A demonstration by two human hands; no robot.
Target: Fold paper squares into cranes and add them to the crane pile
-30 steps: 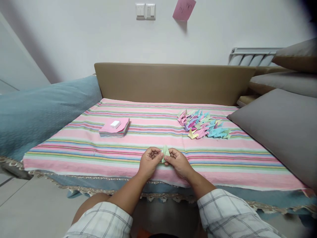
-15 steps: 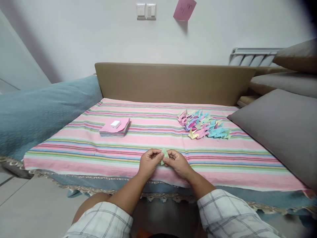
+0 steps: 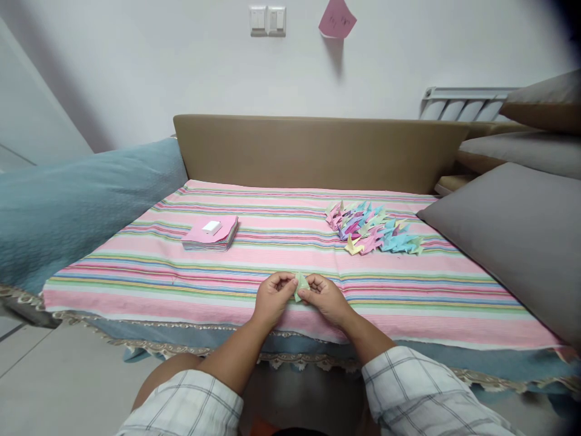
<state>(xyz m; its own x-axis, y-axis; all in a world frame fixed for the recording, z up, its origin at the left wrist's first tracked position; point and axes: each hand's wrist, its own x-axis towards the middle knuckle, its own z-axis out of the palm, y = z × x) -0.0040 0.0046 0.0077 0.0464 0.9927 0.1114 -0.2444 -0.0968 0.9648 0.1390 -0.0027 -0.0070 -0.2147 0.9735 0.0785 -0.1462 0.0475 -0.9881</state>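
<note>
A small piece of folded light-green paper (image 3: 301, 283) is pinched between both hands above the front of the striped cloth. My left hand (image 3: 276, 295) grips its left side, thumb towards the middle. From the right, my right hand (image 3: 325, 295) holds the other side with thumb and fingers closed. The fingers cover much of the paper, so its exact fold is hard to make out. Beyond the right hand lies a cluster of folded paper cranes (image 3: 363, 230) in pink, blue, purple, yellow and green.
A stack of coloured paper squares (image 3: 209, 242) with a small white block (image 3: 211, 227) on top sits at the left. Grey cushions (image 3: 512, 242) fill the right side, a blue-covered armrest (image 3: 91, 194) the left. A brown backrest (image 3: 318, 151) stands behind the striped cloth (image 3: 272, 206).
The green paper has shifted very slightly between the fingertips. Both hands stay in nearly the same place. The pink note on the wall hangs at a slightly different angle.
</note>
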